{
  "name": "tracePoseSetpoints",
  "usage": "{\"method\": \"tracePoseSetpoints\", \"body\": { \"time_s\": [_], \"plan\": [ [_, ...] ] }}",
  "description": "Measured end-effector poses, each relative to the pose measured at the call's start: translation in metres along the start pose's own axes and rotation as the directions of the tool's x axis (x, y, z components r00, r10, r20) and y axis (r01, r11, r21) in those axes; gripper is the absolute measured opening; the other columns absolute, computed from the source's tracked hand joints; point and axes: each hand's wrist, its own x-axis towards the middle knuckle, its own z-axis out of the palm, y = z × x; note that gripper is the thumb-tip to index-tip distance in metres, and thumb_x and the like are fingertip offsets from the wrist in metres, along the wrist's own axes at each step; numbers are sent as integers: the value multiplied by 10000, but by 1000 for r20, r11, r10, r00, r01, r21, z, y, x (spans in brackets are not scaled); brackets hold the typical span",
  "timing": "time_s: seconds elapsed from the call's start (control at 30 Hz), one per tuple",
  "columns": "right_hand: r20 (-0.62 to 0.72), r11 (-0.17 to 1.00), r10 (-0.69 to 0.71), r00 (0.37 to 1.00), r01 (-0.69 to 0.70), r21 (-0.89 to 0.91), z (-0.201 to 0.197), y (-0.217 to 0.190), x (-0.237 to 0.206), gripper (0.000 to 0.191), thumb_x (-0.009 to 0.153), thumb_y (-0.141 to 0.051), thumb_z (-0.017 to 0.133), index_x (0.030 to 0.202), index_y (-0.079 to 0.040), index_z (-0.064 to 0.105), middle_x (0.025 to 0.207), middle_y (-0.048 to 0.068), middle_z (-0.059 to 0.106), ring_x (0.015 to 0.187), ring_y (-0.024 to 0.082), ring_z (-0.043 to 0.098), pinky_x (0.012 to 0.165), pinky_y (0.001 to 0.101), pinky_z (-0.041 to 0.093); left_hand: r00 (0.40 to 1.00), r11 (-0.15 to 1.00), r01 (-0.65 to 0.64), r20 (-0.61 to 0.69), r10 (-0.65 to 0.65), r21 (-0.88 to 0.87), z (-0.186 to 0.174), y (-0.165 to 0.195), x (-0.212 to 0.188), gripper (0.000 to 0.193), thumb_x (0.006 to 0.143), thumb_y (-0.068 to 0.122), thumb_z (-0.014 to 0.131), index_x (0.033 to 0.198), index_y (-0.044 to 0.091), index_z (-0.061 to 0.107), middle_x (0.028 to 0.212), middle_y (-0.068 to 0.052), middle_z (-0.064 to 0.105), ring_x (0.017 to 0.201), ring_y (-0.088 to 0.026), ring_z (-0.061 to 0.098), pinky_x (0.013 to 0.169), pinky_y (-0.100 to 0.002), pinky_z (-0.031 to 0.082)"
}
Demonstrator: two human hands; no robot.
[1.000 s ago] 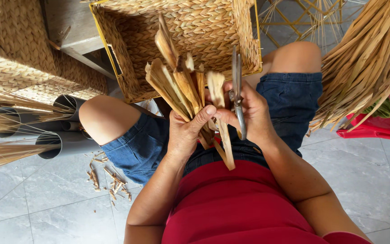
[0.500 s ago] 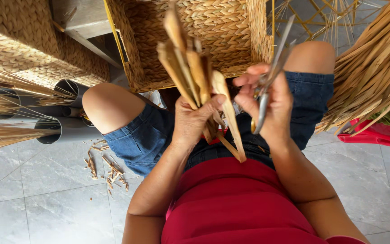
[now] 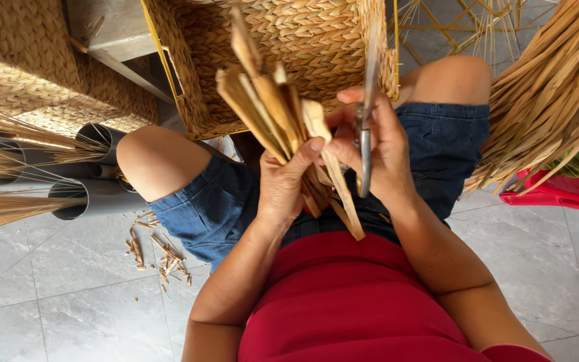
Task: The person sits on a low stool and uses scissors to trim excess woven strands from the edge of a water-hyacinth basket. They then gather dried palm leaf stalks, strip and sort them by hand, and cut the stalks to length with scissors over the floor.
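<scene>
The floor (image 3: 55,268) is made of big grey tiles, and the person sits low on it in blue shorts and a red top. All around are woven things and dry straw.

The biggest thing is the woven basket (image 3: 289,47) right in front of the knees. It has a yellow frame. I can see its woven wall, but I cannot see what is inside it. Another woven piece (image 3: 28,60) sits at the far left.

At the right, a big pile of dry leaves (image 3: 557,94) hangs over a red tub (image 3: 571,191). Something green peeks out of the tub. I cannot tell what it is.

At the left, grey pipes (image 3: 82,194) lie on their sides. Thin straw stalks (image 3: 8,208) stick out of them.

The left hand (image 3: 286,184) is closed tight around a bunch of flat dry strips (image 3: 269,107), held up over the lap. The right hand (image 3: 383,151) grips a pair of scissors (image 3: 366,121), points up, and its fingers also pinch one strip.

What could go wrong? I think the scissors are very near the left thumb. A slip could nick it. The strips fan out loose at the top, so some could slide out and fall. The sharp points are aimed up toward the face, too.

Smallest of all, little cut bits (image 3: 159,251) lie on the floor by the left leg.
</scene>
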Motion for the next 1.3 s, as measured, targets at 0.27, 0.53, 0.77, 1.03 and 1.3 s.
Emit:
{"method": "tracePoseSetpoints", "body": {
  "time_s": [0.27,0.53,0.77,1.03,1.3],
  "plan": [
    [145,911,123,982,-54,-408,-9,-4,-29,940,725,-293,926,1504,-64,452,1249,34,648,1074,149,584,944,299,464,991,992,-113,-83,107,-63,-8,14,-1,194,928,60,819,1087,46,708,959,-16,719,824,-109,658,780,-269,560],
    [133,863,94,987,-14,-506,1,-8,-34,904,666,-325,956,1418,-30,552,1007,29,577,861,117,530,784,265,464,991,994,-111,-79,110,-17,-4,8,-7,172,929,51,791,1073,28,699,948,-18,715,821,-100,655,761,-251,559],
    [78,927,45,996,-12,-375,6,9,-43,769,786,-277,928,1415,4,585,1078,41,692,880,82,640,766,231,556,991,994,-105,-86,102,-38,-3,8,-8,194,910,64,818,1058,37,695,933,-21,709,815,-107,652,767,-251,556],
    [75,902,14,997,20,-432,0,12,-44,825,701,-262,904,1400,17,567,981,49,675,801,77,617,703,222,536,997,999,-30,-68,31,14,1,7,-14,198,902,61,823,1066,26,718,886,-30,712,780,-109,657,737,-253,556],
    [-16,912,18,1000,-23,-409,-2,27,-53,729,746,-262,902,1371,-1,634,787,-7,612,681,36,562,599,175,470,1000,1000,-27,-11,27,10,-1,5,-17,210,899,59,828,1069,15,714,910,-43,726,796,-124,677,754,-270,574]
  ]
}}
